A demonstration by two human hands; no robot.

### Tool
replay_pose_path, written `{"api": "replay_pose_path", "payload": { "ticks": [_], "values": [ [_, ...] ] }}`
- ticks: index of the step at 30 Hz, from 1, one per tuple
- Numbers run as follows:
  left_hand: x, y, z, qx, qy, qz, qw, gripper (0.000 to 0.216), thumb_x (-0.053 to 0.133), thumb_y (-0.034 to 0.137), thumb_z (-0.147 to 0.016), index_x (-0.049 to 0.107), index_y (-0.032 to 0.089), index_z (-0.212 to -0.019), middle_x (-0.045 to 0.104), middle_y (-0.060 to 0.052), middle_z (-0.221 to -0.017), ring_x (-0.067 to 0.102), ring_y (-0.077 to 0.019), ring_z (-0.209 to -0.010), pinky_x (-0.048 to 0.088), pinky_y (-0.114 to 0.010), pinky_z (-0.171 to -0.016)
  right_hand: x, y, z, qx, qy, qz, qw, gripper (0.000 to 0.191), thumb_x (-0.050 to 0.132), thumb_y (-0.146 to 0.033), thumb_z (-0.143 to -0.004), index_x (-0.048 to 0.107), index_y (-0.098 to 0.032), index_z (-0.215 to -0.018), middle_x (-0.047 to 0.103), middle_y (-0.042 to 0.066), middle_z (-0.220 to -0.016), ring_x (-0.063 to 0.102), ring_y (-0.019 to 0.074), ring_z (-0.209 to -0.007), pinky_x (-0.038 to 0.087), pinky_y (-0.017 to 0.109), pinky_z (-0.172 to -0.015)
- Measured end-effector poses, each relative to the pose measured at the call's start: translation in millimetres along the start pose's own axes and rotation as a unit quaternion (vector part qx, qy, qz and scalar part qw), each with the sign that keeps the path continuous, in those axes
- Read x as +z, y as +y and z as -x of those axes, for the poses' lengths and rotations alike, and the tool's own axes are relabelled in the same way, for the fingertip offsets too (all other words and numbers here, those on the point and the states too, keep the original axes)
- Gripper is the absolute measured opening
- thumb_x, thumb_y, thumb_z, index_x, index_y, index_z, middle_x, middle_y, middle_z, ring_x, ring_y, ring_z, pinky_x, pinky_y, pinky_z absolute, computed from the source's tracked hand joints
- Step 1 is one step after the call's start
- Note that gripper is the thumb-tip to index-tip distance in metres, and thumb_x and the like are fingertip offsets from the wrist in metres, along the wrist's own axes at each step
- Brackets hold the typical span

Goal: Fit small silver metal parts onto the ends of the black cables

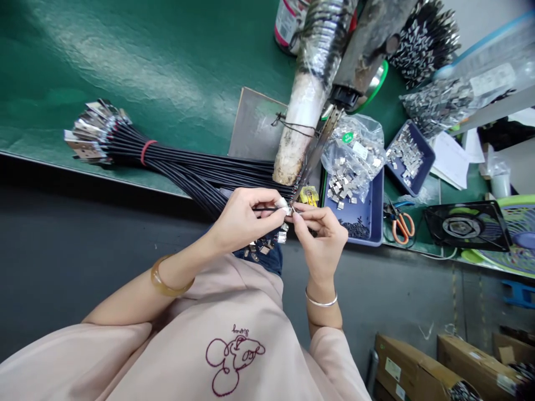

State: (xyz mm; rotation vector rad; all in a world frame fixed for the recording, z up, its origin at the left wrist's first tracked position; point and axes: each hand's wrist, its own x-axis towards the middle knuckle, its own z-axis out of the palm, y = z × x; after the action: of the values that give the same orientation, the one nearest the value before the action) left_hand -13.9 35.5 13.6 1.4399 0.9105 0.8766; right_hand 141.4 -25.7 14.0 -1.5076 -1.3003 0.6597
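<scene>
At the table's near edge, my left hand (249,216) is closed, pinching the end of a black cable (267,209). Facing it, my right hand (320,233) is closed too, thumb and fingers around a small metal connector piece at the cable's tip; its exact shape is hard to make out. A thick bundle of black cables (200,167), tied with a red band (146,151), runs left from my hands and ends in metal connectors (90,136). Below my hands, more connectors (265,245) lie over my lap. A soldering iron (317,145) points down just above my hands.
A fume hose (298,111) hangs over the work spot. On the right stand a blue tray (376,220) with a bag of metal shells (353,150), a smaller tray (428,150), orange-handled pliers (403,227) and a black fan (468,225). Cardboard boxes (413,367) sit on the floor.
</scene>
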Motion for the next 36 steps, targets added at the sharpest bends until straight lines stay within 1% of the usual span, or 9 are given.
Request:
{"api": "replay_pose_path", "payload": {
  "ticks": [3,6,13,17,20,24,28,32,36],
  "values": [
    [2.6,-0.7,-0.8,-0.007,0.016,0.004,1.000,0.013,0.062,0.019,-0.079,0.068,0.011,-0.071,0.062,-0.001,-0.067,0.052,-0.0088,-0.062,0.043,-0.017,-0.055,-1.3,0.5,0.0,0.004,-0.002,-0.002,1.000,0.008,0.070,-0.027,-0.087,0.065,-0.022,-0.084,0.079,0.002,-0.102,0.078,0.0156,-0.084,0.067,0.026,-0.074],
    [5.6,-1.4,-1.5,-0.007,0.036,-0.007,0.999,0.012,0.062,0.019,-0.078,0.068,0.012,-0.071,0.063,-0.001,-0.066,0.053,-0.0091,-0.061,0.043,-0.017,-0.054,-2.2,1.5,-0.9,0.002,-0.001,-0.003,1.000,0.007,0.070,-0.027,-0.087,0.067,-0.022,-0.086,0.078,0.003,-0.103,0.078,0.0159,-0.085,0.067,0.026,-0.076],
    [9.4,-0.4,-1.8,0.009,0.059,-0.023,0.998,0.012,0.058,0.017,-0.078,0.066,0.013,-0.070,0.063,0.000,-0.063,0.054,-0.0089,-0.058,0.041,-0.018,-0.053,-2.4,4.9,-7.1,0.048,-0.034,-0.029,0.998,0.013,0.071,-0.031,-0.086,0.063,-0.021,-0.083,0.078,0.004,-0.102,0.078,0.0163,-0.076,0.067,0.028,-0.075],
    [10.7,-0.3,-2.1,0.010,0.061,-0.028,0.998,0.012,0.057,0.016,-0.078,0.066,0.013,-0.071,0.064,-0.001,-0.064,0.055,-0.0095,-0.058,0.042,-0.019,-0.054,-1.4,4.6,-9.2,0.047,-0.030,-0.058,0.997,0.013,0.072,-0.028,-0.085,0.063,-0.021,-0.081,0.078,0.002,-0.098,0.078,0.0152,-0.074,0.066,0.025,-0.072],
    [10.8,-0.1,-3.0,0.023,0.064,-0.035,0.997,0.012,0.057,0.016,-0.079,0.066,0.013,-0.072,0.064,-0.001,-0.064,0.054,-0.0090,-0.057,0.040,-0.019,-0.052,-1.1,2.9,-11.3,0.039,-0.027,-0.073,0.996,0.011,0.073,-0.026,-0.085,0.063,-0.021,-0.081,0.078,0.001,-0.096,0.078,0.0144,-0.073,0.065,0.024,-0.071],
    [10.3,1.1,-3.9,0.037,0.063,-0.034,0.997,0.013,0.057,0.016,-0.079,0.066,0.012,-0.071,0.062,0.000,-0.062,0.049,-0.0074,-0.054,0.035,-0.018,-0.049,-3.1,0.3,-15.5,0.042,-0.048,-0.067,0.996,0.011,0.072,-0.026,-0.085,0.064,-0.021,-0.081,0.077,0.000,-0.092,0.077,0.0138,-0.069,0.065,0.023,-0.069],
    [9.4,0.9,-2.2,0.018,0.059,-0.032,0.998,0.013,0.057,0.016,-0.079,0.065,0.013,-0.070,0.062,0.000,-0.064,0.051,-0.0086,-0.057,0.038,-0.019,-0.052,-6.2,-0.2,-15.4,0.050,-0.073,-0.055,0.995,0.014,0.068,-0.028,-0.088,0.060,-0.020,-0.080,0.077,0.002,-0.094,0.077,0.0131,-0.067,0.064,0.022,-0.065],
    [9.6,-1.5,-0.4,0.005,0.041,-0.043,0.998,0.013,0.056,0.016,-0.080,0.065,0.013,-0.070,0.063,0.000,-0.066,0.053,-0.0095,-0.060,0.041,-0.019,-0.055,-5.9,-0.4,-9.9,0.035,-0.067,-0.042,0.996,0.015,0.066,-0.029,-0.090,0.057,-0.021,-0.080,0.077,0.002,-0.096,0.077,0.0130,-0.070,0.064,0.023,-0.065],
    [8.5,-1.3,0.9,0.005,0.021,-0.053,0.998,0.014,0.057,0.017,-0.083,0.066,0.013,-0.072,0.061,0.000,-0.065,0.050,-0.0088,-0.058,0.038,-0.019,-0.053,-8.1,-4.0,-1.8,0.019,-0.067,-0.008,0.998,0.012,0.064,-0.029,-0.091,0.059,-0.022,-0.084,0.076,0.002,-0.096,0.076,0.0130,-0.069,0.064,0.025,-0.067]
  ]
}}
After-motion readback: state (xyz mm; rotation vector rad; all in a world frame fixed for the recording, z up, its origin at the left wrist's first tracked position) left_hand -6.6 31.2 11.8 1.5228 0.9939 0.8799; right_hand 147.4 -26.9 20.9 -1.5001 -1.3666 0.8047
